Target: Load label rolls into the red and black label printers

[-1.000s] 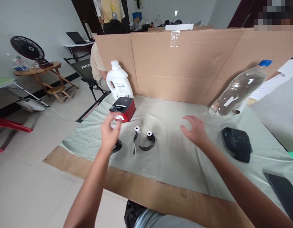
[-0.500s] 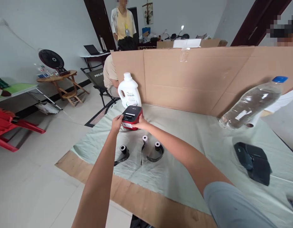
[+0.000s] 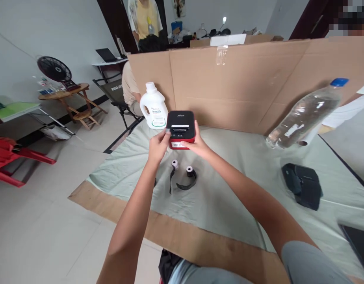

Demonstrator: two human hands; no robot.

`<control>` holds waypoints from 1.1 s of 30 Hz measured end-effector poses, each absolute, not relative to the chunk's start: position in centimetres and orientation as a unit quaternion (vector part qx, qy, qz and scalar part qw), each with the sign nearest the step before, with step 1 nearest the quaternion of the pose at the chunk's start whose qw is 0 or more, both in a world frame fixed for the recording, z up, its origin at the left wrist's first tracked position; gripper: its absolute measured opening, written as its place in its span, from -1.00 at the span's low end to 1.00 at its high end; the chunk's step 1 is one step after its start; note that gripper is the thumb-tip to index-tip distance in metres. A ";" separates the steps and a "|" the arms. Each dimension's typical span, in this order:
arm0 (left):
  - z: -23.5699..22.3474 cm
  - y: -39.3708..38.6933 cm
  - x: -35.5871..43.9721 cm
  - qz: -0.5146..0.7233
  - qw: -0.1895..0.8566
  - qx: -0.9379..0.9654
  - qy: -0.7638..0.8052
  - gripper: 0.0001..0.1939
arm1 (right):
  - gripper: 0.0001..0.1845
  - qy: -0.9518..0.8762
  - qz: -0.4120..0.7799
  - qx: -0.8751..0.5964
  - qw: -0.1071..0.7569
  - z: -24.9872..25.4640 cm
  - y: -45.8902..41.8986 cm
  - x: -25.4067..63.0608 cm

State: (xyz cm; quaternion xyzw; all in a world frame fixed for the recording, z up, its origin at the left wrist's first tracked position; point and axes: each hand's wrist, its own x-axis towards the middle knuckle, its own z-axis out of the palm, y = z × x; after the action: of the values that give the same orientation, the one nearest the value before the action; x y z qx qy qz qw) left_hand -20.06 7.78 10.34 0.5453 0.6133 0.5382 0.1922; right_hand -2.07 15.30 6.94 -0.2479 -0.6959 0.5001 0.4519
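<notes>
Between my two hands is a small red and black label printer, its dark top facing up and a pale sticker on its red front. My left hand grips its left front corner, and my right hand clasps its right side. On the cloth nearer to me stand a white-cored roll with a dark strip and a black roll with a curled strip. My left forearm hides most of another dark roll. Just left of the printer is a white detergent jug.
A cardboard panel stands along the back of the cloth-covered table. A large water bottle leans at the right, with a black pouch nearer. Behind the panel are a standing person and a seated one.
Both hands have shifted right with the printer, now beside the detergent jug instead of in front of it. My view has tilted down a little, and my left arm now covers the left roll.
</notes>
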 end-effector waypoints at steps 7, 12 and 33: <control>9.7 0.9 -5.0 0.476 0.195 0.652 0.557 -0.45 | 0.41 -0.641 0.420 -0.358 0.533 6.2 4.6 13.8; 4.0 -1.5 -0.5 0.485 0.166 0.669 0.538 -0.45 | 0.38 -0.604 0.429 -0.424 0.520 2.1 0.4 18.6; 0.9 -2.0 -1.9 0.509 0.110 0.686 0.509 -0.66 | 0.37 -0.630 0.313 -0.509 0.497 -2.6 -2.3 18.3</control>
State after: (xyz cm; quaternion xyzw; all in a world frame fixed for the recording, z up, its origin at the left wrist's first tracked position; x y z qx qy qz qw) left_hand -1.86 -2.02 0.91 0.6856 0.5090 0.5086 0.1104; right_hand 18.25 -2.32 -2.61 -0.5086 -0.6297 0.3126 0.4972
